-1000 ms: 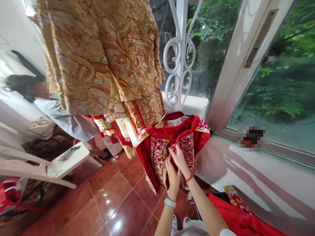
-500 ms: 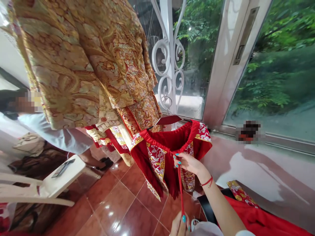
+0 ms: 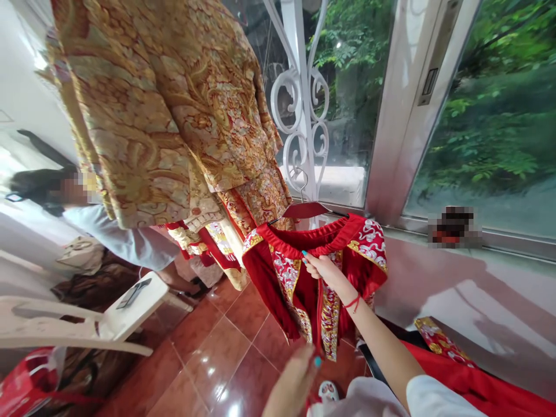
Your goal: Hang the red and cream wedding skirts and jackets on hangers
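A red embroidered skirt (image 3: 284, 263) with a gathered waistband hangs on a hanger (image 3: 306, 209), its panels trimmed in silver and gold. At the front of the waistband, my right hand (image 3: 320, 267) has its fingers closed on the cloth; a red string is round that wrist. Lower down, my left hand (image 3: 293, 376) is smeared by motion in front of the floor, below the skirt's hem. Whether its fingers hold the thin red cord (image 3: 319, 315) hanging down the skirt's front cannot be made out.
Gold embroidered garments (image 3: 174, 116) hang at upper left, beside a white scrolled metal grille (image 3: 299, 98) and windows. A person in a light top (image 3: 104, 231) is behind them. A white chair (image 3: 134, 307) bears a phone-like object. Red cloth (image 3: 469, 376) lies at lower right.
My right hand has moved up and slightly left along the waistband. My left hand, which held the red cord's lower end, has shifted left and up. The view has turned a little left.
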